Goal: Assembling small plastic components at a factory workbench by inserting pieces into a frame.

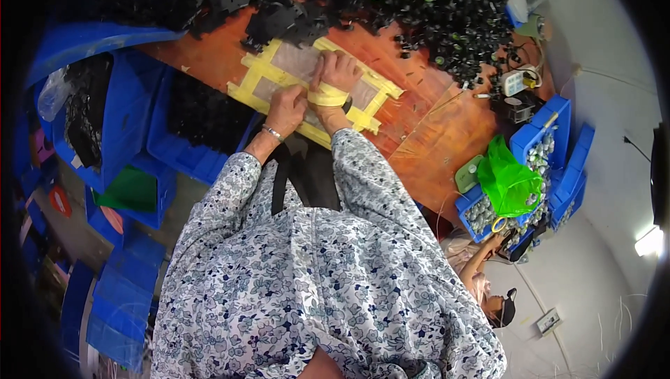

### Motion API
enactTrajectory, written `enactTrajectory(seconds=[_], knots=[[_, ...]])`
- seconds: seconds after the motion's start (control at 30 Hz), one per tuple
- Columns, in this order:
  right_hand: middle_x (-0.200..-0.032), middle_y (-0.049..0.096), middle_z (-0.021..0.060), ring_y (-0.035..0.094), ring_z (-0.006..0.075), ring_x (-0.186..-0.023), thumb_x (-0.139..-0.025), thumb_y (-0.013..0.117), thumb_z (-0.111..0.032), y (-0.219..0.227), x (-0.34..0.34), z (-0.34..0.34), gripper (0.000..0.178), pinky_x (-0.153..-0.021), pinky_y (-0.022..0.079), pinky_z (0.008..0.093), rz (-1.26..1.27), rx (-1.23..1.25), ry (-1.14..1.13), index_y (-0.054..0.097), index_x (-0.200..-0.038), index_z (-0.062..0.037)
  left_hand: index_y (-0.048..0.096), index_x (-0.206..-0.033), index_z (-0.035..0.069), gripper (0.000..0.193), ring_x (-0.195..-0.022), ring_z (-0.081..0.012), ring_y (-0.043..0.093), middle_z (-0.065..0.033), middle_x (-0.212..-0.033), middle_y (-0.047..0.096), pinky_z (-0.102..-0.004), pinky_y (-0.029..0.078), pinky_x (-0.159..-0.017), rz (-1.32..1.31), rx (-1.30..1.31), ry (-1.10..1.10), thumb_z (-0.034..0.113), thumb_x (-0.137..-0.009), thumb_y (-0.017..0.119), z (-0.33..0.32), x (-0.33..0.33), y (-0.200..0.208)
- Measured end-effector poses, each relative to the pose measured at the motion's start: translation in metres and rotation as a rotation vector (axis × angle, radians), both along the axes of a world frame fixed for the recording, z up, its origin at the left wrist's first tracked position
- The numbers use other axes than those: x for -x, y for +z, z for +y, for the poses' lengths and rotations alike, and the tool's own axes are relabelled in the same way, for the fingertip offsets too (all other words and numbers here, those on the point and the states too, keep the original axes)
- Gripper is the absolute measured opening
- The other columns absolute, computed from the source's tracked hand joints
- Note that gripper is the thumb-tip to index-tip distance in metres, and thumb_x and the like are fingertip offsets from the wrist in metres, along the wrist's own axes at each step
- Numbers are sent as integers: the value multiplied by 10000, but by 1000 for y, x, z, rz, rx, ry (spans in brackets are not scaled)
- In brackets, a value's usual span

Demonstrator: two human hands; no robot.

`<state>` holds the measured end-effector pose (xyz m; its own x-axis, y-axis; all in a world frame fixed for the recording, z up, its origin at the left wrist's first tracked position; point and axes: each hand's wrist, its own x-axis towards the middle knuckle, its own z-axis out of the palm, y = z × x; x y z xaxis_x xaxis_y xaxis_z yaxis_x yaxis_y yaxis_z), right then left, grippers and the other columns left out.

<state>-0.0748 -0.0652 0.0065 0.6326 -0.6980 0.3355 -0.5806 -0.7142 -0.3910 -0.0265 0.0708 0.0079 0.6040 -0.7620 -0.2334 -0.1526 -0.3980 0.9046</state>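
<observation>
At six o'clock, clock directions being taken from the yellow-taped panel [290,63], floral sleeves [230,182] are reached forward over a dark cloth [315,180]. The left hand [285,112], with a metal band [273,133] at its wrist, is curled with thumb and fingers bunched; the right hand [336,75], its wrist ringed by a yellow strip [329,95], is bent close beside it. Whether anything is pinched by either, and how far each grip is opened, cannot be told, since the fingertips are hidden. Beneath both, the panel is laid flat on the reddish tabletop [426,145]. Its long axis is run from ten o'clock to four, and no front end can be made out. It is judged thin and light; its stiffness cannot be told, its pale middle may be slippery, and its ragged tape might be lifted by rough handling. It would best be held by the taped short edges, at the ten and four o'clock ends. Farther off, flat black pieces [280,23] are heaped at eleven, small black parts [447,19] at two, and a green bag [508,182] is set at four.
</observation>
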Motion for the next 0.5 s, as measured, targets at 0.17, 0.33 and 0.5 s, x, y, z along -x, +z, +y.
enactTrajectory(seconds=[0.17,0.33,0.5], knots=[[-1034,608,113,575,316,-983,-910,651,-178,1,-4,-3,181,-848,428,445,-147,-340,-69,658,-1072,-96,645,-982,-19,126,-690,-317,689,-189,-776,669,-399,537,-651,-175,27,31,4,-858,638,12,0,2],[-1090,641,125,596,295,-978,-899,667,-135,25,59,-107,259,-840,493,399,-256,-208,-84,683,-1155,-101,667,-1000,22,135,-715,-395,672,-194,-795,666,-429,565,-706,-100,-173,220,8,-866,655,88,-38,25],[-1117,619,101,615,337,-987,-858,733,-238,29,87,-149,317,-833,493,470,191,65,-143,660,-1158,-165,555,-1312,72,629,-1220,-398,500,-166,-1284,525,-494,490,-958,-764,-507,162,218,-769,839,85,-85,69]])
